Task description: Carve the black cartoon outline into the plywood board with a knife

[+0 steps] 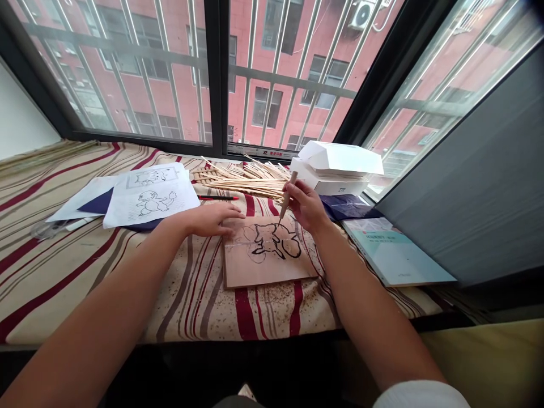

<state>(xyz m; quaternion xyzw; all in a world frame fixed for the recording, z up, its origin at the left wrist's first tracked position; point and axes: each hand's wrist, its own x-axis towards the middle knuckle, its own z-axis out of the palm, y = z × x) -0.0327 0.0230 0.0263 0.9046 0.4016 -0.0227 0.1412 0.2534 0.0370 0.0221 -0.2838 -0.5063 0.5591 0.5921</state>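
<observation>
Head view: we see left hand (208, 220), fingers (227, 212) open, flat on thin wooden board (263, 266); right hand (306, 207), fingers (297, 195) closed on light wooden-handled pen (288, 195), tip on board. Board lies on striped bedcover (85, 272); stiff, light, take by edges.

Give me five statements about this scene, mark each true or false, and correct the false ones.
1. The right hand holds a slim pen-like tool with its tip on the black-outlined drawing on a brown board. True.
2. The left hand grips the bundle of thin wooden sticks. False: it rests on the board's left part, and the sticks lie beyond it.
3. The white box bears the letters ZTE. True.
4. The book lies left of the board. False: it lies to the right.
5. A printed cartoon line drawing lies left of the board. True.
</observation>
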